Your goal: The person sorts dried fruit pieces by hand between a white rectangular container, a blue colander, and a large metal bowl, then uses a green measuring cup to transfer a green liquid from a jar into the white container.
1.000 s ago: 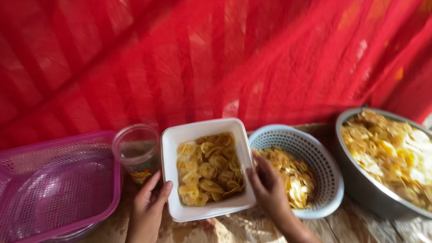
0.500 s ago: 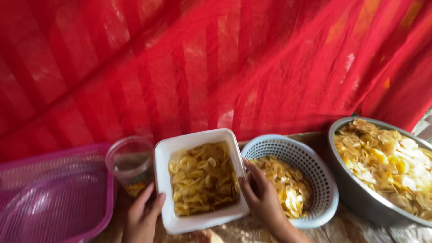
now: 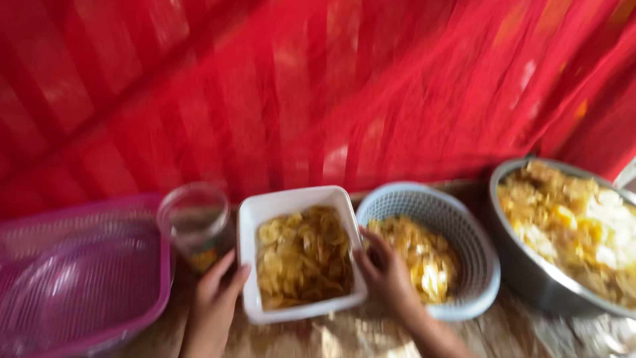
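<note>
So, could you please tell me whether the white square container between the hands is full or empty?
Partly full: the white square container holds yellow chips over its floor, its white rim showing all round.

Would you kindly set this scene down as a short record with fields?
left hand: grips the left edge of the white tub
right hand: grips the tub's right edge, beside the blue basket
tub contents: yellow chips
blue basket: round, holds more chips
metal bowl: far right, heaped with chips
clear cup: left of the tub, behind the left hand
pink basket: far left
backdrop: red cloth
image quality: blurred
</note>
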